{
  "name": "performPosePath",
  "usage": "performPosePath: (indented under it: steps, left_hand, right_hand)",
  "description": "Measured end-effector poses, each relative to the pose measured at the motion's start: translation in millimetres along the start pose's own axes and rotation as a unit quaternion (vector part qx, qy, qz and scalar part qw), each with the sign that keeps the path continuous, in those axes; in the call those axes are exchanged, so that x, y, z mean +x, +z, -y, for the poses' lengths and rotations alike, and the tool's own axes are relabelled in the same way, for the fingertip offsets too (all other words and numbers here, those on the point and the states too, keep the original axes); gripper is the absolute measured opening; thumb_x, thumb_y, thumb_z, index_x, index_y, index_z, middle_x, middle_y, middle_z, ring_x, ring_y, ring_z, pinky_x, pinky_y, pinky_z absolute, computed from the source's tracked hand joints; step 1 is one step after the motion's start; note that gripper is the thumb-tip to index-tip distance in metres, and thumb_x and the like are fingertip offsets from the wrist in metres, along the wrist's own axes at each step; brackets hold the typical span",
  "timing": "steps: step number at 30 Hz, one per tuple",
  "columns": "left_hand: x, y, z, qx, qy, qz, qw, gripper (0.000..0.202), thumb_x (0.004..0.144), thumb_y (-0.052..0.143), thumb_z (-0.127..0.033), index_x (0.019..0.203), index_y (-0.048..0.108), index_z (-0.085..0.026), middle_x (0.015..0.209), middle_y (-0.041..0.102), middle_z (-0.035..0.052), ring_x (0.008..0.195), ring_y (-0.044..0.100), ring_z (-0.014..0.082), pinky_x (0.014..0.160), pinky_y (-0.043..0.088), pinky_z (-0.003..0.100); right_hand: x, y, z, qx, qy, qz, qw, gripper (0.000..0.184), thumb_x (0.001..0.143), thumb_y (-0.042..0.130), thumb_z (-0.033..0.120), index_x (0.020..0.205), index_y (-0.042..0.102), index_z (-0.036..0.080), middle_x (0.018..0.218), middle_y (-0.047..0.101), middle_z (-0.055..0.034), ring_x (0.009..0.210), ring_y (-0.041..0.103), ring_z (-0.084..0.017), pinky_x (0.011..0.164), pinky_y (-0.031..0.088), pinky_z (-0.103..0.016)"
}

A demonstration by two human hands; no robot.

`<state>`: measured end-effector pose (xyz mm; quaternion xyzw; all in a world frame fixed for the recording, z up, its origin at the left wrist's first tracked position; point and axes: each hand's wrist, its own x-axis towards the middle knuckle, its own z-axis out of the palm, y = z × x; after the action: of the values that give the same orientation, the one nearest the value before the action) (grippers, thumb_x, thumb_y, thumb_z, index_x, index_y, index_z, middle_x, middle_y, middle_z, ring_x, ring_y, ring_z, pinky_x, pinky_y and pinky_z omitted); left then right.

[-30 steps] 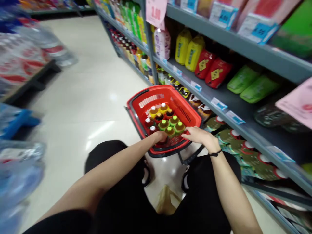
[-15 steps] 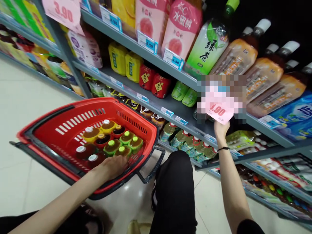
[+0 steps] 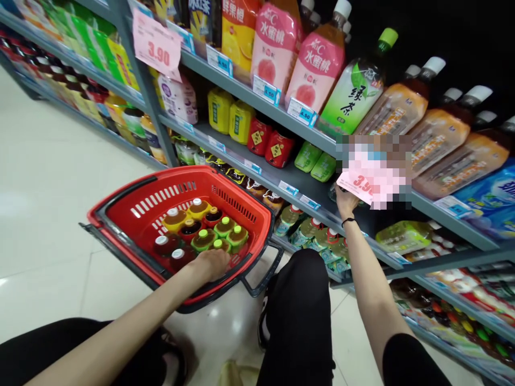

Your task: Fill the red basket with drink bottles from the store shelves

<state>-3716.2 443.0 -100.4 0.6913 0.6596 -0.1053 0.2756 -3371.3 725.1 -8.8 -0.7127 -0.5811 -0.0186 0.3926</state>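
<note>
My left hand is lowered into the red shopping basket, beside the green-capped bottles. Its back faces me, and its fingertips are hidden, so its grip does not show. Dark drinks with white caps and bottles with yellow labels stand in the same basket. On the other side, my right hand reaches into the middle shelf, under a pink price sign. That sign and the shadow cover most of its fingers. Dark, clear-looking packaging shows just left of them, its kind unclear.
Large green tea and peach drink bottles line the upper shelf. Red drink packs and green packs stand left of my right hand. The basket's black handle juts toward my bent knee.
The view has shifted, so basket and shelves appear farther right and lower. Against the shelf, my right hand has moved left, deeper under the pink sign. My left hand stays in the basket.
</note>
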Motion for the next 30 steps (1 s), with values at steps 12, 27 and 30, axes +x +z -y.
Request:
performPosePath:
  steps: [12,27,30]
  left_hand:
    - [-13,-11.2,-1,0.012,-0.023,0.001,1.0,0.037,0.099,0.053,-0.025,0.122,0.076,-0.006,0.128,0.074,0.03,0.121,0.072,0.0414,0.098,0.057,0.05]
    - [-24,-64.8,23,-0.375,0.088,-0.361,0.85,0.074,0.1,0.047,-0.066,0.156,0.051,-0.017,0.157,0.058,0.0163,0.139,0.06,0.0356,0.12,0.046,0.054]
    - [-33,-68.7,25,-0.495,0.13,-0.361,0.78,0.086,0.095,0.056,-0.071,0.165,0.04,-0.022,0.169,0.044,0.0139,0.148,0.053,0.0353,0.123,0.044,0.052]
  right_hand:
    - [-12,-23,1,0.243,0.034,0.027,0.969,0.083,0.07,0.08,0.056,0.141,0.06,0.016,0.154,0.058,-0.0216,0.139,0.056,-0.038,0.107,0.054,-0.052]
    - [-126,23,126,0.539,0.089,0.328,0.771,0.057,0.061,0.09,0.056,0.098,0.064,0.022,0.087,0.074,-0.0012,0.069,0.07,-0.017,0.056,0.06,-0.027]
    - [-177,32,155,0.55,0.046,0.415,0.724,0.064,0.055,0.097,0.048,0.104,0.065,0.023,0.097,0.078,-0.0024,0.079,0.074,-0.02,0.072,0.065,-0.033]
